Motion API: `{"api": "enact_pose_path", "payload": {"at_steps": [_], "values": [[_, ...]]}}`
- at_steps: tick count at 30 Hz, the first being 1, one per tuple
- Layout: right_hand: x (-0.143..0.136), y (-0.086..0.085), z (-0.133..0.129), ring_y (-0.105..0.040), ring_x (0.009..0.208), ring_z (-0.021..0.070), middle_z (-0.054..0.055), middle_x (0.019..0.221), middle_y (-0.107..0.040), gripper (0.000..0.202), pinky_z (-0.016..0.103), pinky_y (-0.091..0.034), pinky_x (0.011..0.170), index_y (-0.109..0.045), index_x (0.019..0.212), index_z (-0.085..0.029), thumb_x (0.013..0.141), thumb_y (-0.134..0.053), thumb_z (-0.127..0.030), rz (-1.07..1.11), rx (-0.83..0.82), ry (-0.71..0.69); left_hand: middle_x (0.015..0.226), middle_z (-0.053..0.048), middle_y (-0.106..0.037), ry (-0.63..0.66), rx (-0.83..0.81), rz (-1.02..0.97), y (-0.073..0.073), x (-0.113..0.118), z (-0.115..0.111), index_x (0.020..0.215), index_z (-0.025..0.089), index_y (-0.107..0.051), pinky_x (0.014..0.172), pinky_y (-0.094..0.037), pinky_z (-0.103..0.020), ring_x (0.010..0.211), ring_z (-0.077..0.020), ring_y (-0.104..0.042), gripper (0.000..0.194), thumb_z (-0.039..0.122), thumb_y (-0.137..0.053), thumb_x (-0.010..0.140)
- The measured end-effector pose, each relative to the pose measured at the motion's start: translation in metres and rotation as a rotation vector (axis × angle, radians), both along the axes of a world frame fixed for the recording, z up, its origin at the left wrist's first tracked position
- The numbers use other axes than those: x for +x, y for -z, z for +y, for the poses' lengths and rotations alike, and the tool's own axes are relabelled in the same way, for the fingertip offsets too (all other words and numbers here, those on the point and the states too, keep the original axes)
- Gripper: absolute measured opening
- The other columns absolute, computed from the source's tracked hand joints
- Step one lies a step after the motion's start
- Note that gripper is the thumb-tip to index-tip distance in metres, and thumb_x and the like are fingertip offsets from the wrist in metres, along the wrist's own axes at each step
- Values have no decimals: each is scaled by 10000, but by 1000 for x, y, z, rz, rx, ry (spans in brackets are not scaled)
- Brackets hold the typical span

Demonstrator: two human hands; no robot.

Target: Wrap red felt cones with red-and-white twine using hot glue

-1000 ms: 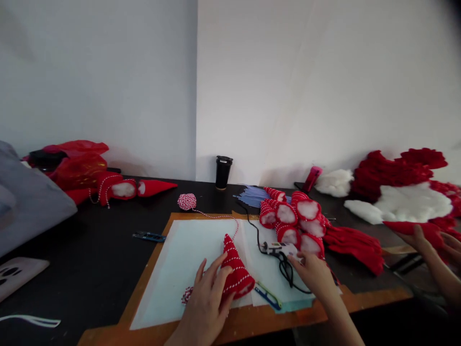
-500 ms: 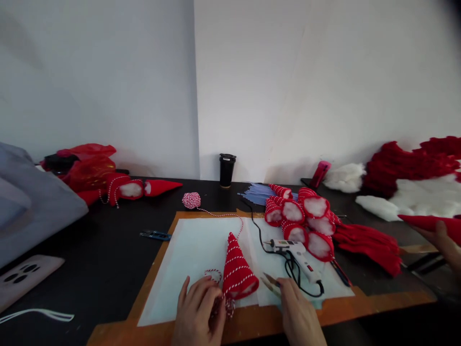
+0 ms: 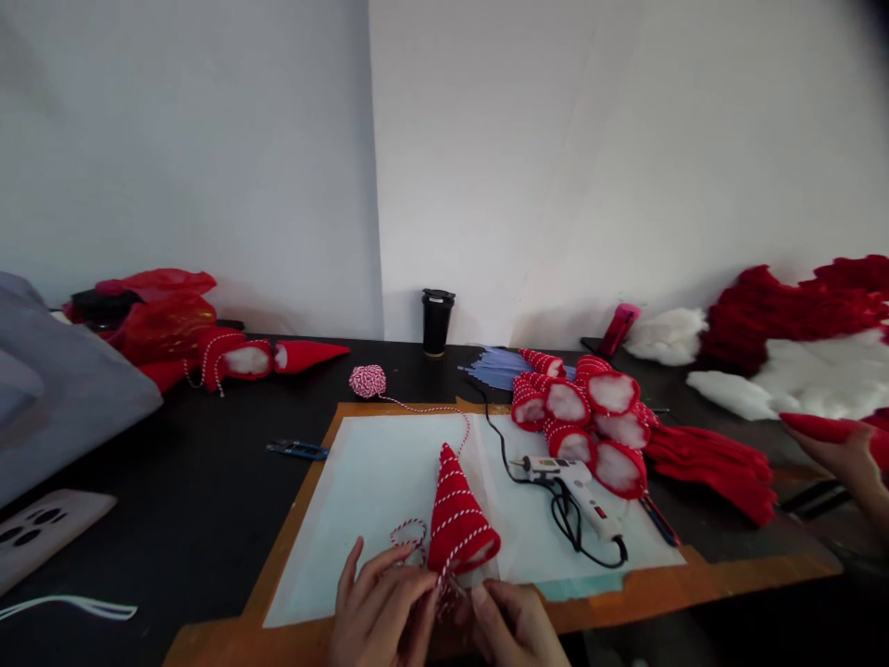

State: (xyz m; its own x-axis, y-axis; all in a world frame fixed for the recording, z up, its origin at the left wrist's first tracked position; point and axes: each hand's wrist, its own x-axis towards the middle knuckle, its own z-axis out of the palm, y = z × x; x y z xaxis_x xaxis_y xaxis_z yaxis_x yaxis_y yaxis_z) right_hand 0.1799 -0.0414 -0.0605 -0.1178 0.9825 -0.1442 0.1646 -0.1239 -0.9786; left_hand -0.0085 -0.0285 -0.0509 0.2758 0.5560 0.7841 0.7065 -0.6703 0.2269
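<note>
A red cone hat (image 3: 460, 519) wound with red-and-white cord lies on the white sheet, its tip pointing away and its stuffed open end toward me. My left hand (image 3: 385, 602) pinches the cord (image 3: 448, 560) at the cone's lower edge. Close to its right, my right hand (image 3: 510, 621) has its fingers closed near the same tangle of cord. What the right fingers hold is too small and dark to make out. A cord loop (image 3: 408, 533) lies left of the cone, and one strand runs back to a cord ball (image 3: 368, 381).
A glue gun (image 3: 580, 491) with a black cable lies right of the cone. Behind it are several stuffed cones (image 3: 566, 403). Blue snips (image 3: 298, 450) and a phone (image 3: 48, 533) lie left. A black cup (image 3: 437, 322) stands behind. Another person's hand (image 3: 854, 472) holds red fabric at right.
My right hand has moved left to the cord beside my left hand. The metal tool tips seen in it before no longer show clearly. The other person's hand has shifted slightly.
</note>
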Motion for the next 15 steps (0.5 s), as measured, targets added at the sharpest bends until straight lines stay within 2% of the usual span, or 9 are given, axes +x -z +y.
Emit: {"api": "enact_pose_path", "payload": {"at_steps": [7,11,15], "values": [[-11,-8,11,-288,482,79,-62,531,-360,689,222,-226,471,-549,691,-170,824,-442,-837,120,2,-130,878,19,-767,-5,-12,31,4,-3,0,1029,240,-651,1249,-131,-409,985,-192,-697,290,38,-627,823],[-17,-13,12,-308,498,83,-44,543,-385,662,228,-238,480,-484,646,-186,858,-420,-810,102,34,-139,884,10,-768,-3,-4,72,6,-4,-1,1043,247,-644,1252,-105,-448,1000,-210,-696,304,41,-626,820],[-18,-14,10,-318,512,89,-39,557,-386,677,227,-243,477,-460,648,-193,823,-420,-845,99,35,-107,887,8,-770,2,1,71,5,-5,-1,1048,252,-646,1251,-99,-459,1008,-211,-691,320,29,-620,821]]}}
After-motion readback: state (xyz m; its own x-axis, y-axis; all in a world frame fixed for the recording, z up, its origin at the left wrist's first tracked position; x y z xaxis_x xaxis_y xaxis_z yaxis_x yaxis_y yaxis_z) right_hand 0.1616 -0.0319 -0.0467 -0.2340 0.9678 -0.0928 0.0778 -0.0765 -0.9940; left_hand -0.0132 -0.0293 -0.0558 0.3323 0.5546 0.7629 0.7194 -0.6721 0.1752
